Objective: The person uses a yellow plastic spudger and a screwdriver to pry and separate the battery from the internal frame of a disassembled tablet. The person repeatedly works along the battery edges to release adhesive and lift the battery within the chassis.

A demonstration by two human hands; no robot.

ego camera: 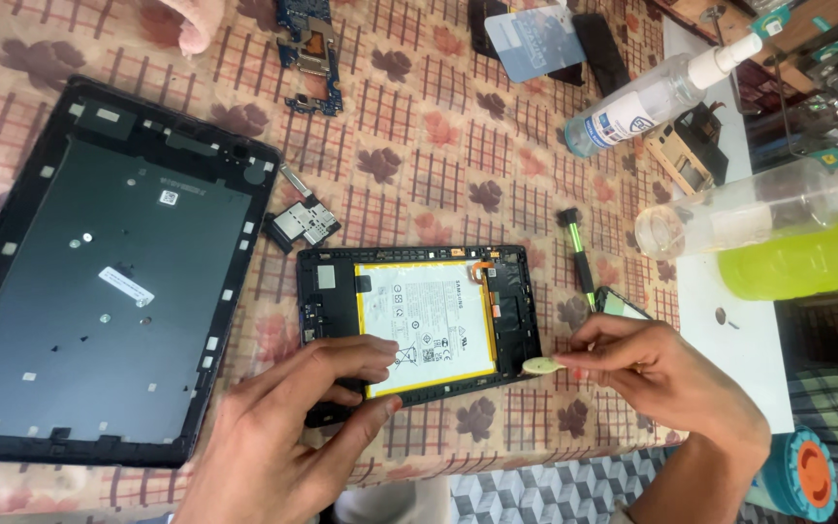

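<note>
At the far left lay a large dark back cover [99, 272]. The left hand [283, 437] pressed the small opened tablet [419, 320] down on the bench [419, 146], its fingers spread over the white battery [426, 325]. The right hand [666, 374] pinched a pale pry pick [541, 366] at the tablet's right edge. I judged that a slip could pierce the battery.

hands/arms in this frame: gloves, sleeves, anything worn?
Both bare: no gloves. Left hand and right hand show no rings or watch in view. Forearms are uncovered to the frame edge, so no sleeves visible. The fingers look bare, with short nails. No straps, cables or markings on either arm.
</note>
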